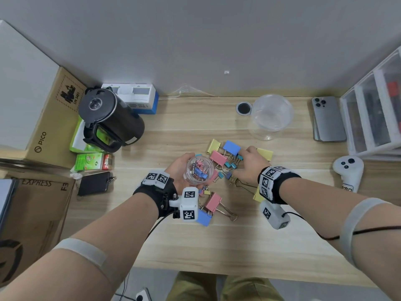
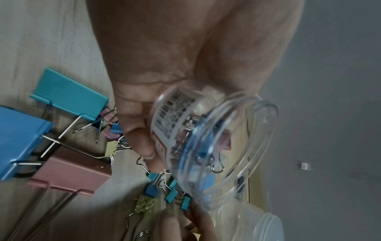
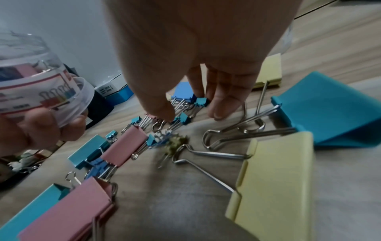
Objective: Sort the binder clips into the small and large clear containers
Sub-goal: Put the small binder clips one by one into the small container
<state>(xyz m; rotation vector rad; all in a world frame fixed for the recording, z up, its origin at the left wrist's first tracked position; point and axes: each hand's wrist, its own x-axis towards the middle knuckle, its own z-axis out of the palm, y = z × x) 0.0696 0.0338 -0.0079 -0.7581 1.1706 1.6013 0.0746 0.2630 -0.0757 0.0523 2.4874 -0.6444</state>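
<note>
The light wood-grain desk (image 1: 165, 240) carries a large clear round plastic container (image 1: 271, 116) at its far side, well apart from both hands. Big pink, blue and yellow binder clips (image 1: 218, 158) lie scattered at the middle among small teal and blue binder clips (image 3: 182, 119). The left hand (image 1: 180, 168) has its grip curled round a small clear labelled jar (image 1: 198, 170) holding small clips, tilted above the pile. The right hand (image 3: 206, 65) reaches down, its grip narrow, thumb and fingers (image 3: 216, 104) closing on the small clips.

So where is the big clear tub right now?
In the head view the large clear container stands empty at the far right of the desk, between a small round black disc and a stack of phones.
</note>
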